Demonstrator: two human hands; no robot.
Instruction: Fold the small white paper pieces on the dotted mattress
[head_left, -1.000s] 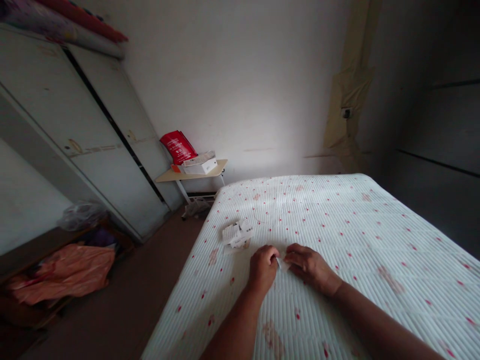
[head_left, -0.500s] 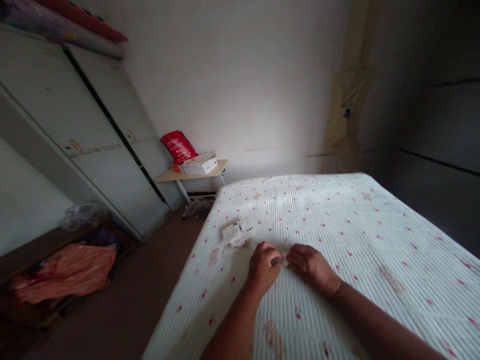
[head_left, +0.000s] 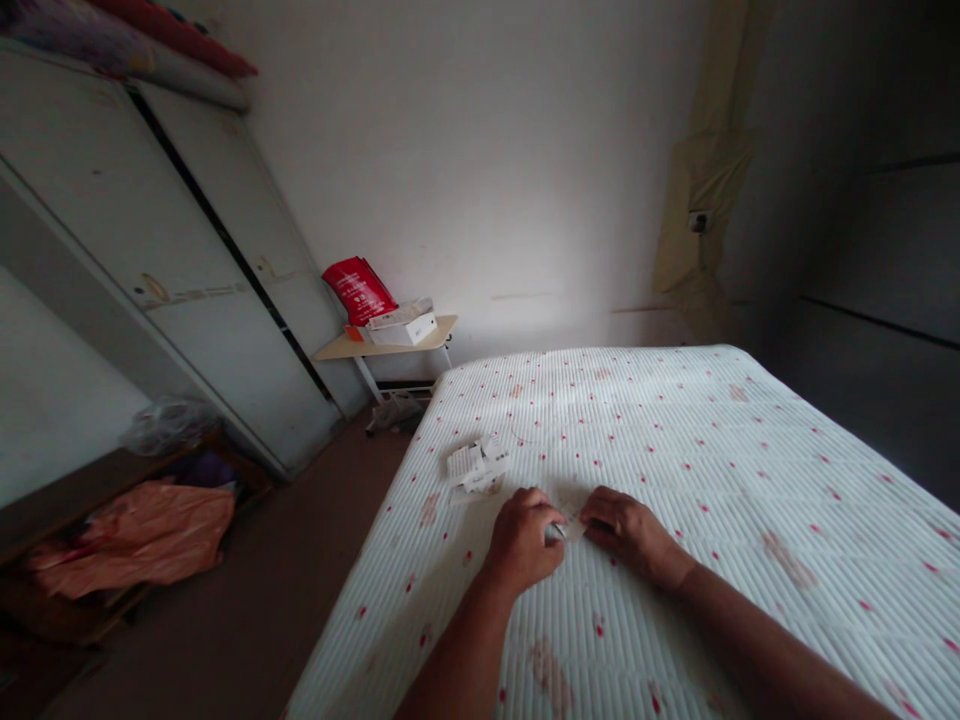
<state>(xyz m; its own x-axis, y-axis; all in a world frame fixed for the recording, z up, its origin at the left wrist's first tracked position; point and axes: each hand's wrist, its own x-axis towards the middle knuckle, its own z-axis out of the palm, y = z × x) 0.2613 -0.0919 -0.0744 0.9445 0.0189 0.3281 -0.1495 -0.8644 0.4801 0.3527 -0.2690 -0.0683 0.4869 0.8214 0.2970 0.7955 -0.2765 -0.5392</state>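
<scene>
Bed [head_left: 720,440]: close hand work on its near half

Clock readings are from the working spot, twelve being straight ahead of the person. The bed, under a ribbed white cover with red spots, runs off towards twelve. At eleven, beyond its edge, stands a side table [head_left: 339,348] bearing a red bag [head_left: 360,290] and, beside it, a white box [head_left: 409,330]. On the cover at ten, near the hands but apart from them, lies a loose heap of printed papers [head_left: 478,468].

The person's left hand [head_left: 525,535] is at nine, the right hand [head_left: 631,530] at three, both low over the cover. A small pale piece [head_left: 574,527] sits in the narrow space between.

Step in hand, in my judgement: two-handed handling of something slight. Sound practice is wrists low, left hand steady, right fingertips making small movements; a hard pull could crease it.

Grip, left: curled, thumb and forefinger closed about a small grey item [head_left: 555,533]; whether this joins the pale piece I cannot tell. Grip, right: fingers bunched, tips at the piece's three o'clock edge; whether they pinch or merely press, I cannot tell.
</scene>
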